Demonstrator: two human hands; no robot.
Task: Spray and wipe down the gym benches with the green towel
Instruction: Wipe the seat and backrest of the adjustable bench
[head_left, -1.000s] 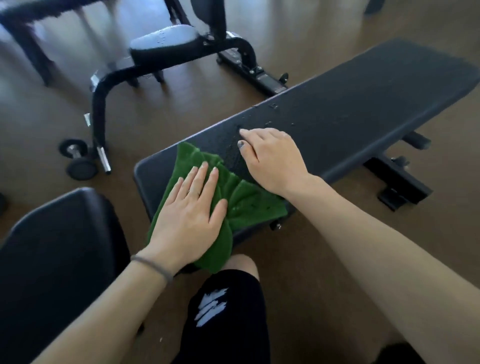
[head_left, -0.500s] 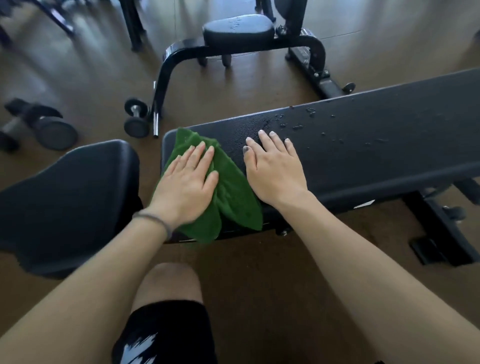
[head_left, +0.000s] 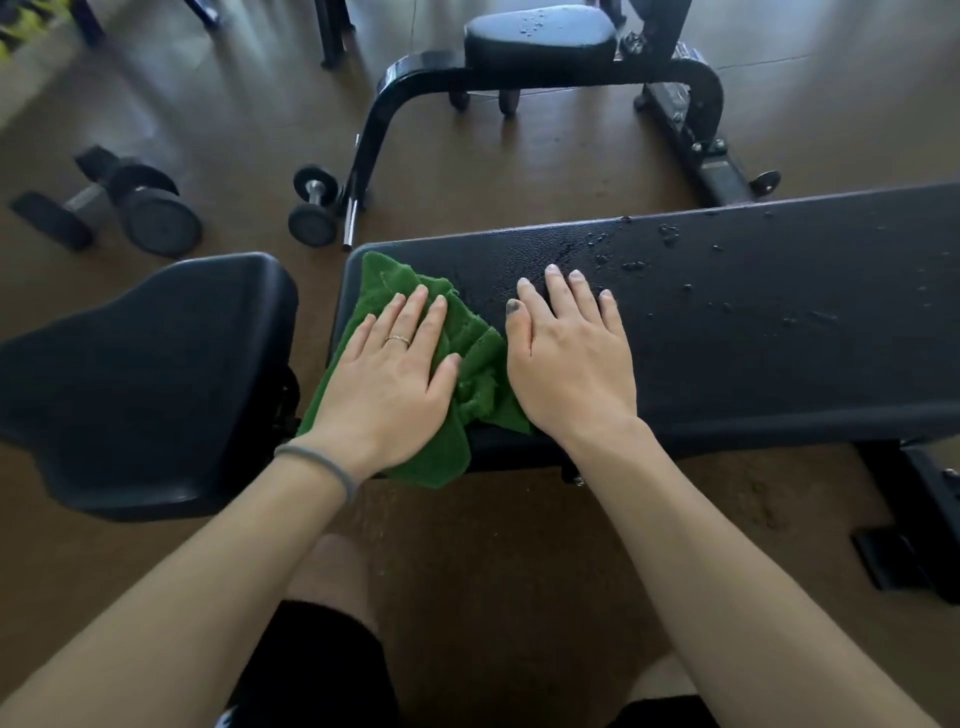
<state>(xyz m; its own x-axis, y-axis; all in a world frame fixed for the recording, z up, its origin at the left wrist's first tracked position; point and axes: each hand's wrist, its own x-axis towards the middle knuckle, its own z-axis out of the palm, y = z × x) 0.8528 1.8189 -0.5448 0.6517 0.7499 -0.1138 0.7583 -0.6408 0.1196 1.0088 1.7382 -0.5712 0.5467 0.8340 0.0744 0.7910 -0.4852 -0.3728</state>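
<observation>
Now you're mid-wipe: your left hand (head_left: 387, 371) presses flat on the crumpled green towel (head_left: 470, 343) at the long black padded bench (head_left: 753, 332)'s left end, right hand (head_left: 569, 353) flat beside it; next, sweep rightward through the droplets (head_left: 670, 236)

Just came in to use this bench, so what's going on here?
A person is wiping it down. Their left hand presses flat on a green towel at the near end of the flat bench, and the right hand lies flat on the pad beside the towel, its heel on the towel's edge. Spray droplets sit farther along the pad, not yet wiped. The small seat pad behind is wet too.
</observation>
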